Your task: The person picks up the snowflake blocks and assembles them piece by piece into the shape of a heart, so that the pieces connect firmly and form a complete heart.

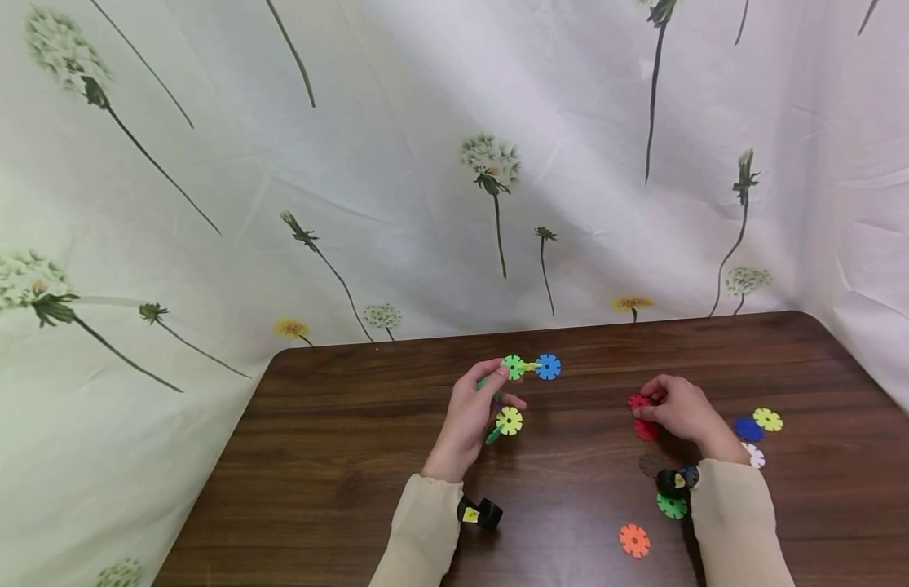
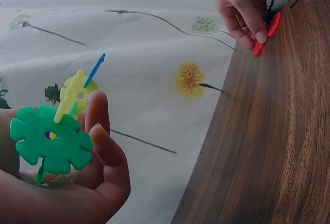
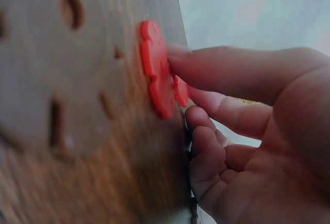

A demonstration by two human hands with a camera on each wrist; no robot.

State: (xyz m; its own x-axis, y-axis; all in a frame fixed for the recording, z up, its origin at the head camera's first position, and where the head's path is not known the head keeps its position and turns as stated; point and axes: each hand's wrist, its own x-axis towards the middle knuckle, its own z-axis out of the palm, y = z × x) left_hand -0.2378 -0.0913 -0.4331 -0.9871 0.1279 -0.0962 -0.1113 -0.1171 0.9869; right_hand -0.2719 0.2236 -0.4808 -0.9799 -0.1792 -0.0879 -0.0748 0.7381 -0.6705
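Observation:
My left hand [image 1: 465, 412] holds up a chain of interlocking notched plastic discs. A green disc [image 2: 51, 139] sits at its palm, joined to a yellow disc [image 2: 77, 95] with a blue disc [image 1: 548, 366] at the far end. Another yellow disc [image 1: 509, 421] hangs below the fingers, and a bit of purple shows behind them. Over on the right, my right hand [image 1: 681, 410] pinches a red notched disc [image 1: 637, 401] at the table surface. A second red disc [image 1: 646, 430] lies against it, close under the thumb. Fingers partly cover the pinched disc.
Around the right forearm lie a yellow disc [image 1: 768, 420], a dark blue disc [image 1: 748, 430], a white disc [image 1: 753, 455], a green disc [image 1: 672, 506] and a brown disc [image 1: 650, 465]. Nearer is an orange disc [image 1: 634, 540]. A flower-print cloth [image 1: 425, 204] hangs behind the wooden table [image 1: 300, 456].

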